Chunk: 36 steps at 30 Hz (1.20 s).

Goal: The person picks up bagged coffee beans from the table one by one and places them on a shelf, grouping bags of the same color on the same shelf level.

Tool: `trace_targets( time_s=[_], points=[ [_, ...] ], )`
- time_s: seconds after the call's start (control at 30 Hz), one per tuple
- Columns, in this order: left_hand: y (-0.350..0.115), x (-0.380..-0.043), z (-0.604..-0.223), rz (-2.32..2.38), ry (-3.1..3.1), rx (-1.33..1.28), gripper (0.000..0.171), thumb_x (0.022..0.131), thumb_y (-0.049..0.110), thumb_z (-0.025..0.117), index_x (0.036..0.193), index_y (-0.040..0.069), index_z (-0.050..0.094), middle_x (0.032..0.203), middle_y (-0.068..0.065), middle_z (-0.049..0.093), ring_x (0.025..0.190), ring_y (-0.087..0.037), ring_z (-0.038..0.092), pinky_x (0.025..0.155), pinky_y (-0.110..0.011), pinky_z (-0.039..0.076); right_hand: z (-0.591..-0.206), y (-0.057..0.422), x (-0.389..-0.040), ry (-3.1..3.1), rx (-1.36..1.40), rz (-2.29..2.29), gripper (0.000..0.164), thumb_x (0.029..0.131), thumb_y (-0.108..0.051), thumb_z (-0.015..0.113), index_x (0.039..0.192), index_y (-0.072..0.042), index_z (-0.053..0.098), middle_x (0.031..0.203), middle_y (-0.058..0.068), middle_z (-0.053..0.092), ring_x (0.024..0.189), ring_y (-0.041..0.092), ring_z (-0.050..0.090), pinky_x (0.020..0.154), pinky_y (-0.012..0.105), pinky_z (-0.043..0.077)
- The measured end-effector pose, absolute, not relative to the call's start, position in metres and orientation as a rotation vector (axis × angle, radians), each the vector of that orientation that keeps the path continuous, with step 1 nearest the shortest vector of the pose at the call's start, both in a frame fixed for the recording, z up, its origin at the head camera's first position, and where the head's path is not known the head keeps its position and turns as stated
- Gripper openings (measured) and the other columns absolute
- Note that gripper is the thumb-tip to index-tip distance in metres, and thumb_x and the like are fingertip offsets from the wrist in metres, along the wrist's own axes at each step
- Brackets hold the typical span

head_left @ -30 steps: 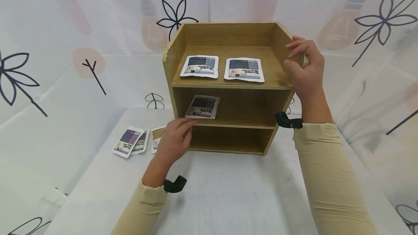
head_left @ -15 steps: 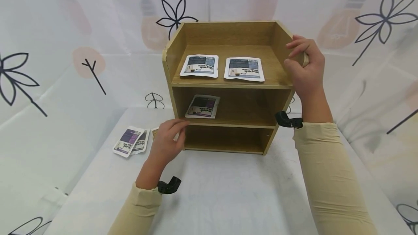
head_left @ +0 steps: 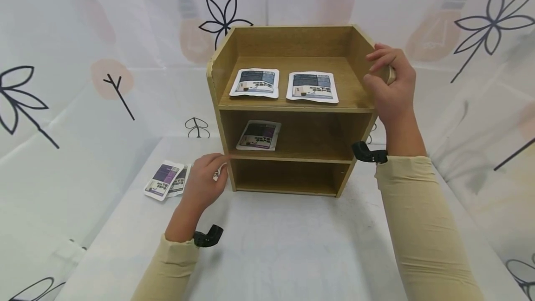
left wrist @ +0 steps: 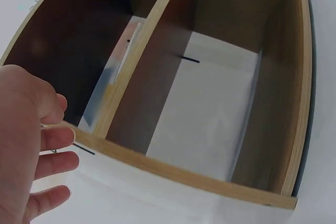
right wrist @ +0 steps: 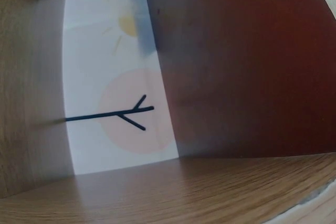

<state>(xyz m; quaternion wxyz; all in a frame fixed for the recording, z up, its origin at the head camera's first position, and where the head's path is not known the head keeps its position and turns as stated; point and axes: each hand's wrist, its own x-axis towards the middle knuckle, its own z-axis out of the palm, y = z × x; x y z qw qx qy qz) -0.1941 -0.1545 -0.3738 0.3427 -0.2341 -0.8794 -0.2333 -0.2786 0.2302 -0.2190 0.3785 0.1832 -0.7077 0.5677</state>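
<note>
A small wooden shelf unit (head_left: 317, 139) stands on the table. My right hand (head_left: 394, 85) grips the upper edge of its right side panel. My left hand (head_left: 205, 180) is beside the unit's lower left front edge, fingers loosely bent and holding nothing; the left wrist view also shows this hand (left wrist: 26, 145) by the wooden frame. On the top board lie a blue-and-white packet (head_left: 255, 82) and, right of it, a similar packet (head_left: 312, 87). A purple-and-white packet (head_left: 259, 135) lies at the left of the middle board.
Left of the unit, a purple packet (head_left: 163, 180) overlaps a dark-labelled packet (head_left: 179, 181) on the white table (head_left: 284, 245). Another packet (head_left: 216, 173) is mostly hidden behind the left hand. A patterned white curtain (head_left: 159, 27) hangs behind.
My left hand has moved left, away from the purple packet on the middle board, and now covers most of a packet on the table. My right hand stays on the side panel.
</note>
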Motion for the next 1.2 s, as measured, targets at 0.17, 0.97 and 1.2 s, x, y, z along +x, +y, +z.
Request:
trace_targets(
  time_s=[0.17, 0.97, 1.2],
  points=[
    [-0.163, -0.195, -0.377, -0.58, -2.305, -0.576, 0.026, 0.085, 0.001, 0.064, 0.11, 0.007, 0.071, 0.097, -0.01, 0.069, 0.094, -0.028, 0.064, 0.085, -0.044, 0.053, -0.219, 0.231, -0.279, -1.801, 0.474, 1.454, 0.012, 0.078, -0.003, 0.056, 0.087, 0.005, 0.057, 0.105, -0.012, 0.063, 0.132, 0.013, 0.045, 0.118, 0.044, 0.029],
    [-0.215, -0.197, -0.389, -0.594, -2.477, -0.366, 0.028, 0.09, 0.008, 0.059, 0.117, 0.008, 0.067, 0.109, -0.015, 0.068, 0.107, -0.035, 0.061, 0.092, -0.051, 0.051, -0.205, 0.214, -0.253, -1.763, 0.485, 1.508, 0.017, 0.077, 0.001, 0.051, 0.087, 0.013, 0.049, 0.099, -0.014, 0.062, 0.132, 0.019, 0.046, 0.118, 0.043, 0.029],
    [-0.228, -0.194, -0.393, -0.55, -2.52, -0.309, 0.028, 0.09, 0.006, 0.058, 0.117, 0.005, 0.066, 0.108, -0.016, 0.067, 0.099, -0.034, 0.061, 0.086, -0.051, 0.052, -0.212, 0.222, -0.266, -1.768, 0.478, 1.504, 0.012, 0.077, 0.001, 0.053, 0.085, 0.009, 0.053, 0.101, -0.013, 0.063, 0.131, 0.016, 0.046, 0.117, 0.044, 0.03]
  ],
)
